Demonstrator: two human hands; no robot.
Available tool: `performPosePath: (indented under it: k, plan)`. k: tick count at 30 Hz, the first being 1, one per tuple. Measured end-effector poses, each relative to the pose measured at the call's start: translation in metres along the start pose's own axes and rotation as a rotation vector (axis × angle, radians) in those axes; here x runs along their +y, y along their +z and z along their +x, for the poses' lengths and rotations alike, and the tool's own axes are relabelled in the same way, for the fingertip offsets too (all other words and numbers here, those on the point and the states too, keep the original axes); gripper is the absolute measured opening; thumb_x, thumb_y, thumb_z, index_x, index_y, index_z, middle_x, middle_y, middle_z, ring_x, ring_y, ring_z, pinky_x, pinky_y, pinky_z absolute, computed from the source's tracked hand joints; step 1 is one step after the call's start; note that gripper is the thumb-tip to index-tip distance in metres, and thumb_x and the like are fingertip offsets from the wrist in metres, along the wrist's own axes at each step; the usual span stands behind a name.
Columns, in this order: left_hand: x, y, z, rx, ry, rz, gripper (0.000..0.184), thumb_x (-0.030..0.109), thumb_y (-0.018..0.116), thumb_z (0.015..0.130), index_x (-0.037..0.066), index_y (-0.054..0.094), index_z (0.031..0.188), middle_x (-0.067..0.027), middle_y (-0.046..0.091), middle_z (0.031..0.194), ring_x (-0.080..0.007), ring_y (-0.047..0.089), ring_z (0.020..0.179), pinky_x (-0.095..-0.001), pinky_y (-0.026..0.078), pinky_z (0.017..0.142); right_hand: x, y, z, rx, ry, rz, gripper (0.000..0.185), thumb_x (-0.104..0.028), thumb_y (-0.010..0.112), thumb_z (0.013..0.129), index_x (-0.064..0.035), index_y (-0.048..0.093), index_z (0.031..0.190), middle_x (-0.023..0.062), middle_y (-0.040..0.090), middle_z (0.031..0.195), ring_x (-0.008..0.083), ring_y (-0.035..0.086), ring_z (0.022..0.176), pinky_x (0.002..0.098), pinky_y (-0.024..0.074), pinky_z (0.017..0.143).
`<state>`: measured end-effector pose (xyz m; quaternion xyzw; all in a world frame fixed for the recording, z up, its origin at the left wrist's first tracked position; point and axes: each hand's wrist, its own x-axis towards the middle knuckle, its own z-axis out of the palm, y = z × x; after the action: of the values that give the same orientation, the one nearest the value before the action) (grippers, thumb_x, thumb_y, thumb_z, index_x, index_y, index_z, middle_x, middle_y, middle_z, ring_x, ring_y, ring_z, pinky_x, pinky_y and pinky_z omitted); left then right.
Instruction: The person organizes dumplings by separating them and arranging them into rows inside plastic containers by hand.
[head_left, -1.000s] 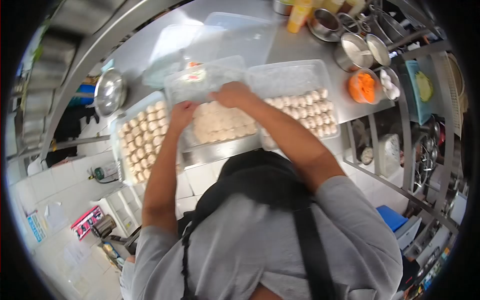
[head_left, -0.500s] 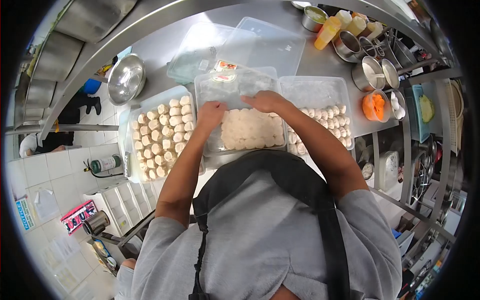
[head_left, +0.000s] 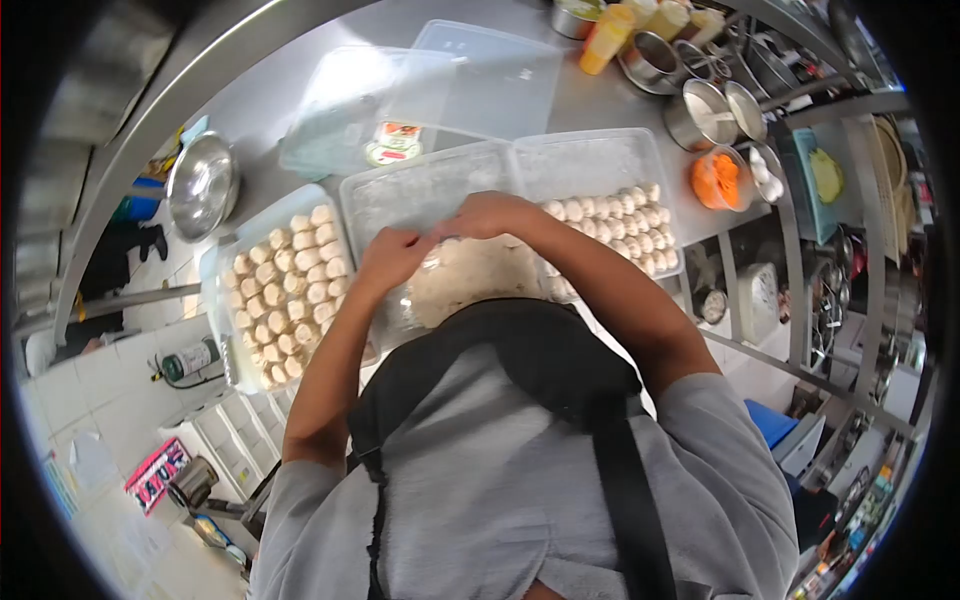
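My left hand [head_left: 393, 257] and my right hand [head_left: 492, 216] come together over the middle clear plastic container [head_left: 400, 192], fingers pinched. They appear to grip the far edge of a thin clear plastic sheet [head_left: 432, 260], which glints over a pale layer of tightly packed dumplings [head_left: 475, 275]. The near part of that layer is hidden by my apron. To the left stands a container of round pale dumplings [head_left: 290, 285] in rows. On the right, another container [head_left: 580, 150] holds more dumplings [head_left: 615, 232] in its near half.
Clear lids [head_left: 485, 80] lie on the steel counter behind, beside a printed label [head_left: 396, 143]. A steel bowl [head_left: 203, 187] sits at the left edge. Squeeze bottles [head_left: 607, 40], steel pots [head_left: 700, 112] and a tub of orange food [head_left: 716, 178] stand at the right.
My hands have drawn closer together and toward me, and now meet over the far edge of the dumpling layer. The view has shifted and turned slightly.
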<state>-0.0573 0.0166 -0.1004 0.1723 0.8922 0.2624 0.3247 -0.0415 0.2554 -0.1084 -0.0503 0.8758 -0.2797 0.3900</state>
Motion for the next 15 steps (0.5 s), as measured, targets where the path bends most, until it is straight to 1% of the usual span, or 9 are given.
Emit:
performPosePath:
  k: [1,3,4,7,8,11,13,14,15]
  plan:
    - [0.006,-0.006,-0.002,-0.051,0.052,0.01,0.062,0.061,0.077,0.094,-0.001,0.078,0.087,-0.0203,0.071,0.077,-0.0289,0.071,0.076,-0.0445,0.054,0.072,-0.002,-0.005,-0.006,-0.021,-0.014,-0.057,0.083,-0.08,0.057,0.094,-0.0043,0.084,0.114,0.0217,0.08,0.112,0.0399,0.074,0.108,0.048,0.0552,0.098]
    - [0.008,-0.02,-0.009,-0.139,0.125,0.037,0.065,0.063,0.084,0.087,-0.002,0.079,0.09,-0.0228,0.071,0.079,-0.0298,0.072,0.08,-0.0435,0.055,0.075,0.003,-0.023,-0.017,-0.194,-0.163,-0.174,0.074,-0.072,0.068,0.091,-0.0048,0.083,0.118,0.0209,0.081,0.111,0.039,0.074,0.107,0.0478,0.0557,0.095]
    - [-0.003,-0.017,-0.01,-0.171,0.149,-0.141,0.06,0.052,0.092,0.081,-0.002,0.079,0.104,-0.0149,0.074,0.087,-0.0234,0.071,0.084,-0.0403,0.056,0.078,-0.001,-0.029,-0.014,-0.285,-0.258,-0.236,0.07,-0.068,0.073,0.089,-0.005,0.083,0.119,0.0204,0.081,0.111,0.0386,0.074,0.106,0.0477,0.0559,0.094]
    - [-0.023,-0.005,0.01,-0.2,0.387,-0.266,0.046,0.034,0.092,0.088,0.002,0.078,0.118,-0.0028,0.076,0.099,-0.0144,0.068,0.094,-0.0333,0.054,0.086,0.018,-0.02,0.006,-0.387,-0.198,-0.31,0.065,-0.056,0.083,0.084,-0.0033,0.081,0.122,0.0187,0.081,0.111,0.035,0.075,0.103,0.0476,0.0557,0.09]
    - [-0.025,-0.006,0.021,-0.323,0.26,-0.321,0.044,0.029,0.094,0.087,0.001,0.08,0.118,-0.0011,0.076,0.1,-0.0138,0.068,0.095,-0.032,0.054,0.089,0.022,-0.019,0.008,-0.382,-0.157,-0.228,0.063,-0.053,0.085,0.083,-0.0029,0.081,0.121,0.0175,0.081,0.11,0.0331,0.074,0.102,0.0466,0.0557,0.089]
    - [-0.012,-0.022,0.034,-0.494,0.127,-0.234,0.043,0.027,0.093,0.087,0.0,0.08,0.118,-0.002,0.077,0.1,-0.0128,0.068,0.095,-0.0325,0.054,0.088,0.029,-0.022,0.004,-0.367,-0.053,-0.006,0.057,-0.045,0.087,0.081,-0.0021,0.081,0.119,0.0139,0.08,0.107,0.0272,0.073,0.098,0.0436,0.0555,0.085]
    - [-0.012,-0.026,0.039,-0.452,0.094,-0.248,0.043,0.027,0.094,0.085,0.0,0.081,0.116,-0.0023,0.077,0.099,-0.0121,0.067,0.093,-0.0316,0.054,0.085,0.019,-0.035,-0.01,-0.347,-0.035,0.116,0.054,-0.041,0.088,0.08,-0.0022,0.082,0.117,0.0114,0.079,0.104,0.0233,0.072,0.095,0.0413,0.0552,0.082]
    - [-0.011,-0.029,0.039,-0.429,0.079,-0.249,0.043,0.027,0.094,0.084,0.0,0.081,0.115,-0.0025,0.077,0.099,-0.0117,0.067,0.093,-0.0312,0.053,0.084,0.015,-0.037,-0.012,-0.301,-0.078,0.138,0.052,-0.038,0.09,0.078,-0.0027,0.082,0.115,0.0097,0.079,0.1,0.0213,0.07,0.09,0.0388,0.0549,0.079]
    - [-0.003,-0.034,0.036,-0.417,0.098,-0.198,0.044,0.028,0.094,0.082,0.0,0.081,0.114,-0.0027,0.077,0.098,-0.0118,0.067,0.091,-0.031,0.053,0.082,0.011,-0.038,-0.011,-0.281,-0.095,0.08,0.052,-0.039,0.09,0.077,-0.0028,0.082,0.114,0.0093,0.078,0.099,0.0215,0.07,0.089,0.0393,0.0548,0.078]
